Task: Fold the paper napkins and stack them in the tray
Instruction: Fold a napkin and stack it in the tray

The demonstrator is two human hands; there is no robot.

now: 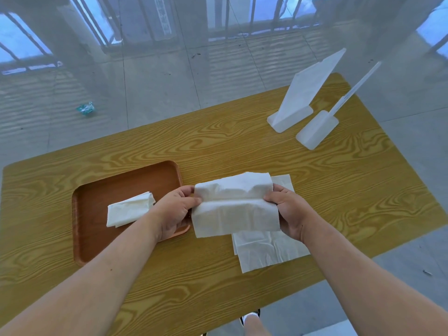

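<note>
Half-folded napkin between grips — left grip, right grip each pinching one end.

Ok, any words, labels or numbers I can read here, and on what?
Nothing legible.
Vertical strip in the background: faint marks, too blurred to read.
Teal wrapper, far left: too small to tell.
Larger white stand, smaller white stand, held napkin, tray: no print visible.

White napkins, brown tray, yellow wood-grain table.
</note>
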